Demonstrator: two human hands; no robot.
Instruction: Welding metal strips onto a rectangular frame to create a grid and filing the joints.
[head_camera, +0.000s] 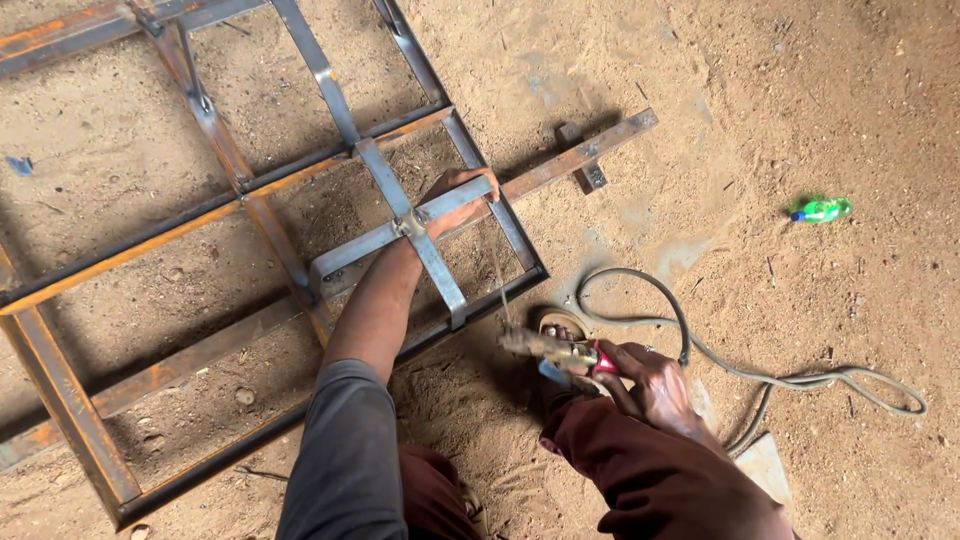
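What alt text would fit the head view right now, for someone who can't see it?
A person's left hand grips a flat steel bar of a metal grid frame lying on sandy ground, while the right hand holds a welding electrode holder, its rod reaching up to the frame. A grey cable loops to the right; a green plastic bottle lies beyond it.

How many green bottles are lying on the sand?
1. The green bottle lies on its side on the sandy ground at the right, away from the metal frame and the grey cable. No others show.
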